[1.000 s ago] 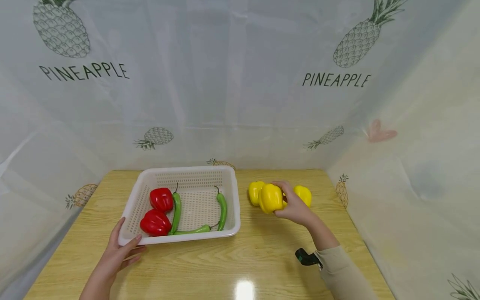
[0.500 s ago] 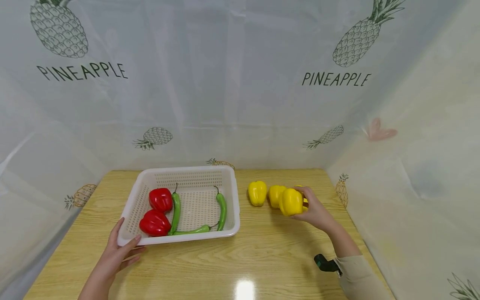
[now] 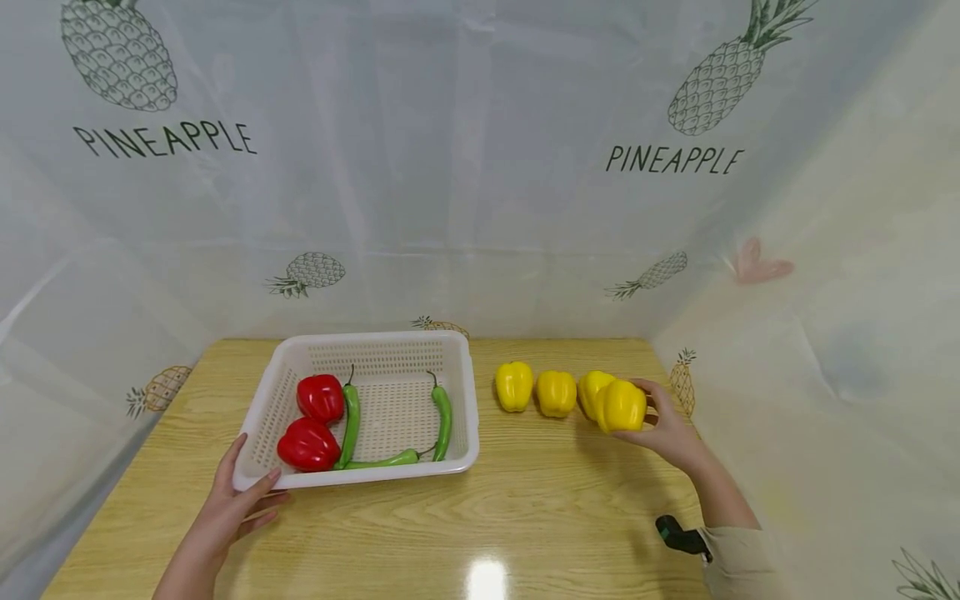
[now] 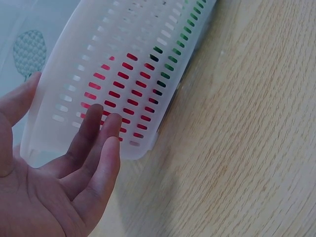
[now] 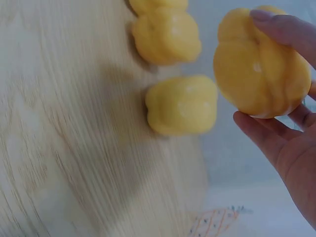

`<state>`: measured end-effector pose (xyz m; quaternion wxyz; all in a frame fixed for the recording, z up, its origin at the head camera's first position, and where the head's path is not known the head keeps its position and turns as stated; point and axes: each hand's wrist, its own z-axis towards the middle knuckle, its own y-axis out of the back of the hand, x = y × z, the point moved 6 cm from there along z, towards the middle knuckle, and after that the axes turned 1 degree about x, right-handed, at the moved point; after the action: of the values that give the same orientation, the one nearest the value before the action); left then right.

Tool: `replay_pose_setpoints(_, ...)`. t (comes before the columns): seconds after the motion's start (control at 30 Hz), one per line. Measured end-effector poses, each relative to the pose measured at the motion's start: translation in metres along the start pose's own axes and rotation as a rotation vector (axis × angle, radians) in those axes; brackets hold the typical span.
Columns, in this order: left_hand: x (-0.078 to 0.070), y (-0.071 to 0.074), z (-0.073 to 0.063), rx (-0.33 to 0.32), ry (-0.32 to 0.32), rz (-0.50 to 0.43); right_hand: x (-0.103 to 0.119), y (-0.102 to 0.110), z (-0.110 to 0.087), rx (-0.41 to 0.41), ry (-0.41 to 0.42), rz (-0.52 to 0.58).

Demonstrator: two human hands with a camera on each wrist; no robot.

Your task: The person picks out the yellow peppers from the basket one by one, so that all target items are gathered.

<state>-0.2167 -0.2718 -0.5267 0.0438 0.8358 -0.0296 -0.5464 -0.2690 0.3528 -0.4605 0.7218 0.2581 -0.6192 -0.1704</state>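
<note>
My right hand point(image 3: 663, 429) holds a yellow bell pepper point(image 3: 622, 407) between thumb and fingers, raised over the table in the right wrist view. Just behind it, partly covered, lies another yellow bell pepper point(image 3: 592, 390). Two more yellow bell peppers, one in the middle point(image 3: 557, 394) and one at the left point(image 3: 514, 386), complete a row along the back. My left hand point(image 3: 225, 508) grips the near left corner of a white plastic basket point(image 4: 64, 98). Inside are two red bell peppers, one farther back point(image 3: 320, 398) and one nearer point(image 3: 308, 445).
Several long green chili peppers lie in the basket too, one standing lengthwise point(image 3: 442, 422) at its right side. A wood-grain table point(image 3: 450, 533) carries everything. Pineapple-printed sheeting point(image 3: 420, 200) hangs behind and on both sides. A dark device point(image 3: 681, 536) sits at my right wrist.
My right hand has moved right along the row with the yellow bell pepper, uncovering the peppers at its left and middle. My left hand and the basket have hardly moved.
</note>
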Motion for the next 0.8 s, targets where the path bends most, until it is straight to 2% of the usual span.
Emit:
replay_pose_setpoints(0.17, 0.001, 0.0, 0.0, 0.001, -0.008, 0.001, -0.009, 0.016, -0.006, -0.014, -0.036, -0.055)
replay_pose_setpoints(0.4, 0.0, -0.001, 0.0, 0.0, -0.015, 0.0, -0.023, 0.033, -0.007, -0.05, -0.029, -0.116)
replay_pose_setpoints(0.57, -0.001, -0.001, -0.001, 0.0, -0.018, 0.005, -0.036, 0.037, -0.007, -0.051, -0.044, -0.129)
replay_pose_setpoints(0.8, 0.0, 0.0, 0.0, -0.002, -0.019, 0.009, -0.058, 0.036, -0.007, -0.04, -0.114, -0.142)
